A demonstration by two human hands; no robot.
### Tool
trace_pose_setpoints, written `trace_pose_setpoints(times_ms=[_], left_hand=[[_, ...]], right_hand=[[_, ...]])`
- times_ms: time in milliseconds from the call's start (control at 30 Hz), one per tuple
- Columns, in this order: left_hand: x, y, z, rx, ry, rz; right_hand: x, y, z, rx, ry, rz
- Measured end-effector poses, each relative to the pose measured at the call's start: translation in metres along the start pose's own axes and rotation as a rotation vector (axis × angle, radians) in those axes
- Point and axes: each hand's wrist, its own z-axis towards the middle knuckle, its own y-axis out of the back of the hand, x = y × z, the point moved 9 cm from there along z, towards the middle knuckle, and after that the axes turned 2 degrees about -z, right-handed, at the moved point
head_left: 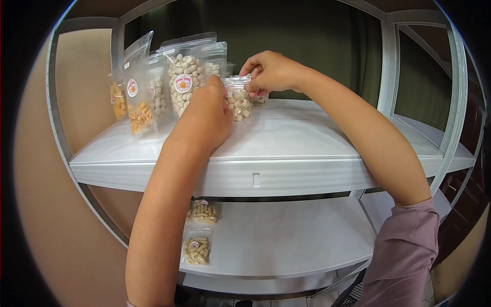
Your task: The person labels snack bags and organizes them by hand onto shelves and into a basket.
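Note:
A small clear zip pouch [239,106] of pale round snacks stands on the white upper shelf [286,138]. My left hand [210,107] is closed at its left edge, with the fingertips partly hidden behind the hand. At the top right corner, my right hand [273,71] pinches the pouch near its zip strip. Just left of my left hand rises a larger pouch [179,61] of similar white round snacks, bearing a round label. Another pouch [254,101] shows partly behind the small one, below my right hand.
Farther left stand clear pouches with orange-yellow pieces [140,117]. Small bags of finger-shaped snacks [197,250] lie on the lower shelf [286,235]. Metal uprights [387,71] frame the rack, and a dark green curtain [307,41] hangs behind it.

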Motion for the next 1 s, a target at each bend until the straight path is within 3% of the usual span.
trace_pose_setpoints(times_ms=[500,700,900,1000], left_hand=[[-0.007,-0.001,0.0,0.014,-0.09,-0.027],[-0.004,-0.001,-0.002,0.058,0.026,-0.085],[-0.005,0.009,-0.004,-0.044,-0.003,-0.025],[-0.008,0.021,-0.005,-0.152,-0.014,-0.098]], right_hand=[[0.003,0.0,-0.006,0.018,-0.019,-0.199],[0.001,-0.001,-0.006,0.023,-0.028,-0.159],[0.001,0.006,-0.01,0.0,-0.093,-0.126],[0.01,0.029,-0.014,-0.097,-0.128,-0.488]])
